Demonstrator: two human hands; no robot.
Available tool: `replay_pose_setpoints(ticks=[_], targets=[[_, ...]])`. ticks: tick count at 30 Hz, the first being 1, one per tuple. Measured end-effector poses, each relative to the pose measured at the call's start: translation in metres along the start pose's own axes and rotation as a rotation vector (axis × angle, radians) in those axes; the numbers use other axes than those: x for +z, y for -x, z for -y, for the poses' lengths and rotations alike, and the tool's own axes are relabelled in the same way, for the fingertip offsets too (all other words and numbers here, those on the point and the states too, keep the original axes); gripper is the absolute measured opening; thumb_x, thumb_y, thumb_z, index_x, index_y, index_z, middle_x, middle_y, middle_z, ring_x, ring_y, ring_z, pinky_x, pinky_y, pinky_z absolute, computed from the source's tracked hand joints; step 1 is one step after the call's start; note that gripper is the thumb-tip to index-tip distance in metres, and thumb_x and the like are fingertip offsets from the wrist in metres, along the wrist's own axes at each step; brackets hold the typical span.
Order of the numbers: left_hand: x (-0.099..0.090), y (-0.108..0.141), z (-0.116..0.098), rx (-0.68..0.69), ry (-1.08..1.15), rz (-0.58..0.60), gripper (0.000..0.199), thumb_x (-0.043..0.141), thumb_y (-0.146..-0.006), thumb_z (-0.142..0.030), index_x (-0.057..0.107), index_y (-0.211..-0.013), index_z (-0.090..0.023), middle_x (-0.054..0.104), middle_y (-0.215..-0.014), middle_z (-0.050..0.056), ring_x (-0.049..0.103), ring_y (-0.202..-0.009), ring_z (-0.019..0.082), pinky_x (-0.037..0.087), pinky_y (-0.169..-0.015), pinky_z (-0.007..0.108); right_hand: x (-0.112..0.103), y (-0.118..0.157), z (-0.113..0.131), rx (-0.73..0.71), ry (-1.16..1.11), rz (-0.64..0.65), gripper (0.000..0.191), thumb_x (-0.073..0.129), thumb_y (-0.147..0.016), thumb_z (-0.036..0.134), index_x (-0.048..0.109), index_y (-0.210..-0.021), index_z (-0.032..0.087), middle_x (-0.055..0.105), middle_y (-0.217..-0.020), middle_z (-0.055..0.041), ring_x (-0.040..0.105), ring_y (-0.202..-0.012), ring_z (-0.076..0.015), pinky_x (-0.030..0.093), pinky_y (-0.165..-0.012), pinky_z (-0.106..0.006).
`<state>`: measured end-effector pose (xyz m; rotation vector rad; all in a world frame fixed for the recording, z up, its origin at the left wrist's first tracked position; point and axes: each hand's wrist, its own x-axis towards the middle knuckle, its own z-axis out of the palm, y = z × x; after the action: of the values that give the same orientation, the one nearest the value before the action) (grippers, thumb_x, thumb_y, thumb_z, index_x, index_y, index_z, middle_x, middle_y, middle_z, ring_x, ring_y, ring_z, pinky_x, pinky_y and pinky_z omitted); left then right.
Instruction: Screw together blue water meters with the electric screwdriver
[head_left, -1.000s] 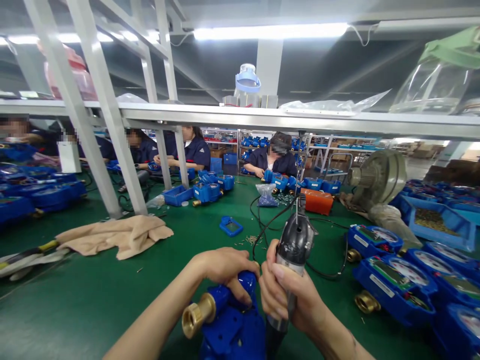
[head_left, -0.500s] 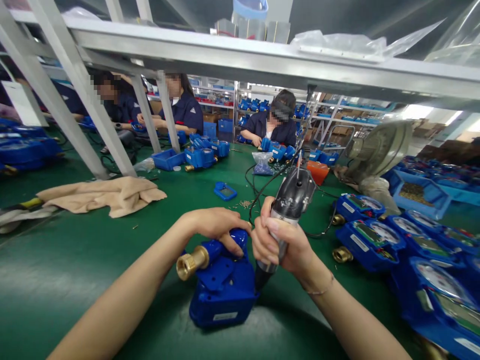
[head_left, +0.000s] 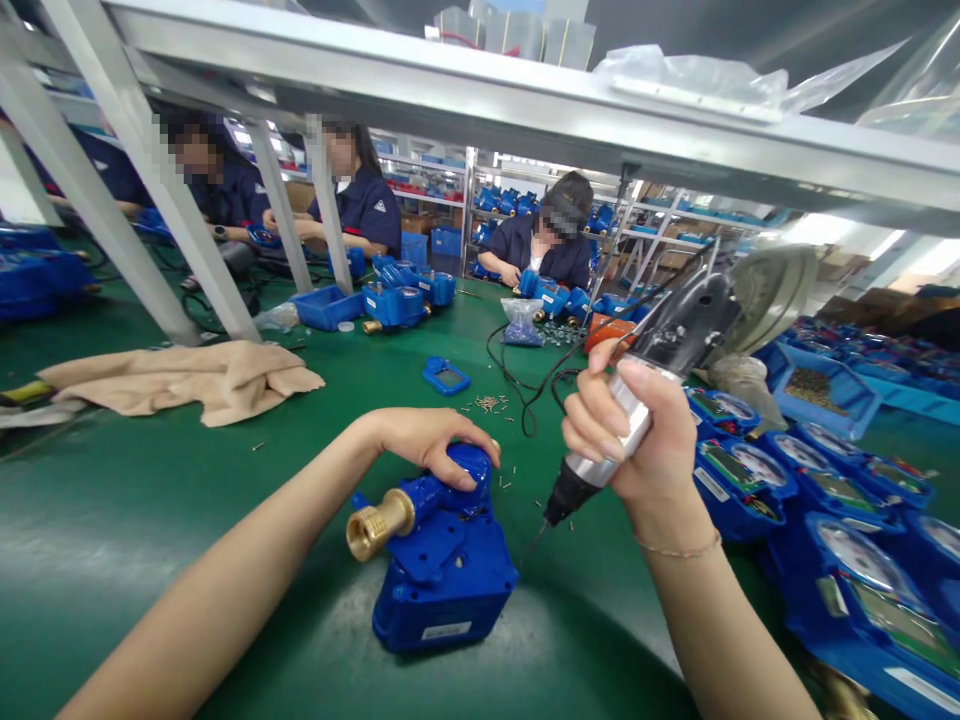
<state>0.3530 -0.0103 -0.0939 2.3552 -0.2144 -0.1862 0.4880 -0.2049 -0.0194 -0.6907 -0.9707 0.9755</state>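
A blue water meter (head_left: 448, 580) with a brass threaded pipe end (head_left: 379, 525) lies face down on the green bench, white label toward me. My left hand (head_left: 431, 445) grips the rounded pipe part at its far side, thumb on the near side and fingers over the top. In my right hand (head_left: 637, 430) is a corded electric screwdriver (head_left: 630, 415), fingers wrapped round its silver barrel. Its bit points down and left, apart from the meter, just off its right edge. Small screws (head_left: 491, 403) lie scattered beyond the meter.
Several opened blue meters (head_left: 750, 470) crowd the right side, near a blue bin (head_left: 821, 390) of small parts. A tan cloth (head_left: 195, 380) lies at left. A small blue display cover (head_left: 447, 376) sits ahead. Overhead runs a metal shelf (head_left: 450, 85); co-workers sit beyond.
My right hand has drawn the screwdriver up and to the right, away from the meter's right edge, and tilted it. My left hand keeps its hold on the meter.
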Motion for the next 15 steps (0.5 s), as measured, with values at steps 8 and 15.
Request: replay_pose_setpoints(ticks=[8, 15], targets=[[0.007, 0.002, -0.001, -0.075, 0.032, -0.081, 0.047, 0.072, -0.078, -0.043, 0.066, -0.119, -0.021, 0.070, -0.113, 0.002, 0.063, -0.098, 0.019, 0.045, -0.086, 0.023, -0.011, 0.000, -0.049, 0.115, 0.053, -0.081, 0.022, 0.068, -0.082, 0.030, 0.048, -0.086, 0.021, 0.048, -0.048, 0.0096, 0.039, -0.036, -0.0075, 0.038, -0.039, -0.019], [0.005, 0.005, -0.009, -0.293, 0.030, -0.116, 0.055, 0.067, -0.075, -0.058, 0.069, -0.114, -0.020, 0.062, -0.071, -0.004, 0.048, -0.056, 0.010, 0.037, -0.054, 0.019, -0.010, 0.005, -0.066, 0.103, 0.005, -0.088, 0.023, 0.067, -0.083, 0.029, 0.047, -0.089, 0.021, 0.049, -0.048, 0.0092, 0.040, -0.036, -0.0080, 0.039, -0.039, -0.019]])
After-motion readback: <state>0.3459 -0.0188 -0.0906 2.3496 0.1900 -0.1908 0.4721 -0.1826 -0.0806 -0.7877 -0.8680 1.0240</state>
